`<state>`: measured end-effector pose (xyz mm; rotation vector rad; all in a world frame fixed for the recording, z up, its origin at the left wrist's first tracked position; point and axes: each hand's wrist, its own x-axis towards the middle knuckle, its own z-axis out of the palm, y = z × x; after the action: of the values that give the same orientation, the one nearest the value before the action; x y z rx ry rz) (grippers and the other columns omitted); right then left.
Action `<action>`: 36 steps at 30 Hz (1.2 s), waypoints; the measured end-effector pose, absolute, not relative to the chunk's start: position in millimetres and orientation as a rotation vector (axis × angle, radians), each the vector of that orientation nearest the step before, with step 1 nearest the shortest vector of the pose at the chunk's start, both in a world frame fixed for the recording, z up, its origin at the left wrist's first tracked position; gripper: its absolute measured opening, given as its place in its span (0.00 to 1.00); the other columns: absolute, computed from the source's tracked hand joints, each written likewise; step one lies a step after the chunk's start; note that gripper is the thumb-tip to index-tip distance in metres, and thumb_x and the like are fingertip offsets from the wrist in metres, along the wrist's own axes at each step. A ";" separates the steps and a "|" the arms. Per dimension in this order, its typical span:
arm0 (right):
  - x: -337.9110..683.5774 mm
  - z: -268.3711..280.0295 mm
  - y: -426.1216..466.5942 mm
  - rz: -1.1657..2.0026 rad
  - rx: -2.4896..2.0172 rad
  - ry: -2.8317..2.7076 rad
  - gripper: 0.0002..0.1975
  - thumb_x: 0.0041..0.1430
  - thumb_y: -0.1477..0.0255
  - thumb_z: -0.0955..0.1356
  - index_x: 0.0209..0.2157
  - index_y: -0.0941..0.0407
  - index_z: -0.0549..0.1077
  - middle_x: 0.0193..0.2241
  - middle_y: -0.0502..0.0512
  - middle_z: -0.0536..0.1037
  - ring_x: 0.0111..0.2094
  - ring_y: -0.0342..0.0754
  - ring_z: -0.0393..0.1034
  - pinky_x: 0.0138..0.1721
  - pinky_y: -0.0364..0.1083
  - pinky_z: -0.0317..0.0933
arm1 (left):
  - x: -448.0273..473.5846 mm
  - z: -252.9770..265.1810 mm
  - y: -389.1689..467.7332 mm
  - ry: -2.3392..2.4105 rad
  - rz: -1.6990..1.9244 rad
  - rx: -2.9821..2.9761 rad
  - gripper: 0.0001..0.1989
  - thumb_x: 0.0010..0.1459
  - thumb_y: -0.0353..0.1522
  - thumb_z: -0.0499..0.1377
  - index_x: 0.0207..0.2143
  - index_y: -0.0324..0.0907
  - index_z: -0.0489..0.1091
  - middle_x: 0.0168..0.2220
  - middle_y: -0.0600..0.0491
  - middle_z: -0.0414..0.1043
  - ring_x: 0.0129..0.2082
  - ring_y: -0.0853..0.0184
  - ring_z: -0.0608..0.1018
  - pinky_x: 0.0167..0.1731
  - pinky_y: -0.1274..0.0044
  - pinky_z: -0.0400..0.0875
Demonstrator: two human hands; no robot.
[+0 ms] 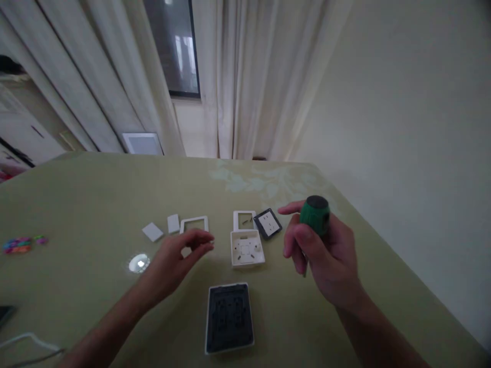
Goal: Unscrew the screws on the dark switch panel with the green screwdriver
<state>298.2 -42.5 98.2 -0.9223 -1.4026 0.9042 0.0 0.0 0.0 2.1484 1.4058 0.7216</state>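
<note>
A home room: long pale curtains (245,76), window (174,46), cloth-covered table (95,204).

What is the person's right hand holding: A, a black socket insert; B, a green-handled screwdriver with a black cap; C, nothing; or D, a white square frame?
B: the right hand is closed around the green-handled screwdriver with a black cap, held above the olive-green table.

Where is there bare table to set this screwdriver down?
Bare cloth lies right of the white box and socket face, under the right hand; also between the coloured clips and left hand. The middle, around the frames, is crowded.
</note>
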 end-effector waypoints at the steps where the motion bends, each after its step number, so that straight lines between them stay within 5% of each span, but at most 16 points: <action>1: 298.0 97.7 -41.6 0.912 -0.906 -1.397 0.17 0.72 0.55 0.73 0.48 0.54 0.79 0.23 0.46 0.77 0.17 0.41 0.66 0.17 0.40 0.61 | 2.9 -1.1 -15.2 1.308 0.838 2.042 0.14 0.73 0.41 0.59 0.54 0.49 0.79 0.40 0.54 0.86 0.39 0.62 0.86 0.41 0.73 0.80; 4: 296.0 96.6 -38.6 0.854 -0.882 -1.411 0.18 0.71 0.52 0.73 0.42 0.54 0.81 0.28 0.51 0.80 0.26 0.46 0.75 0.26 0.44 0.70 | 6.1 -12.2 -54.6 1.106 0.948 1.861 0.08 0.72 0.38 0.62 0.44 0.53 0.82 0.39 0.57 0.86 0.40 0.64 0.86 0.42 0.76 0.80; 7: 292.9 95.1 -37.9 0.795 -0.933 -1.479 0.21 0.70 0.49 0.72 0.38 0.53 0.83 0.30 0.52 0.80 0.29 0.45 0.73 0.28 0.43 0.69 | 2.2 -28.8 -73.8 1.025 0.938 1.736 0.06 0.71 0.36 0.65 0.40 0.53 0.83 0.36 0.58 0.85 0.38 0.66 0.86 0.40 0.78 0.79; 16: 282.0 79.8 -34.1 0.883 -0.973 -1.586 0.18 0.71 0.51 0.72 0.42 0.53 0.82 0.32 0.50 0.79 0.31 0.44 0.72 0.31 0.42 0.66 | -3.6 -47.9 -78.3 0.909 0.959 1.713 0.06 0.73 0.35 0.66 0.48 0.56 0.82 0.40 0.57 0.83 0.41 0.66 0.83 0.43 0.77 0.77; 22: 291.2 87.3 -33.1 0.899 -1.136 -1.853 0.08 0.73 0.63 0.69 0.39 0.52 0.71 0.31 0.46 0.70 0.30 0.44 0.63 0.31 0.43 0.59 | -7.8 -39.1 -77.0 0.958 0.865 1.704 0.10 0.78 0.36 0.57 0.51 0.54 0.78 0.45 0.54 0.80 0.46 0.63 0.82 0.49 0.74 0.76; 27: 297.4 86.4 -30.4 1.079 -1.147 -2.450 0.07 0.65 0.76 0.72 0.38 0.54 0.69 0.35 0.48 0.73 0.35 0.45 0.66 0.37 0.44 0.58 | -29.8 -29.9 -67.7 0.965 0.639 1.672 0.11 0.75 0.37 0.59 0.40 0.48 0.79 0.38 0.54 0.79 0.38 0.65 0.81 0.39 0.78 0.75; 31: 298.1 66.2 -28.4 1.240 -1.224 -2.707 0.16 0.61 0.73 0.78 0.47 0.53 0.72 0.47 0.54 0.78 0.46 0.54 0.75 0.44 0.48 0.62 | -44.1 -35.4 -64.1 1.044 0.462 1.686 0.07 0.68 0.37 0.67 0.37 0.51 0.86 0.31 0.57 0.83 0.32 0.65 0.83 0.35 0.79 0.74; 36: 296.1 49.5 -27.8 1.230 -1.388 -2.742 0.40 0.52 0.63 0.83 0.63 0.52 0.69 0.62 0.62 0.76 0.57 0.66 0.75 0.53 0.56 0.65 | -38.3 -37.3 -67.6 1.051 0.520 1.638 0.12 0.72 0.37 0.59 0.46 0.51 0.85 0.33 0.55 0.86 0.30 0.64 0.84 0.33 0.79 0.77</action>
<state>296.1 -27.8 49.5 -1.3877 -2.7424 1.2301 -38.3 -67.6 -37.3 1.6385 1.0514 0.5200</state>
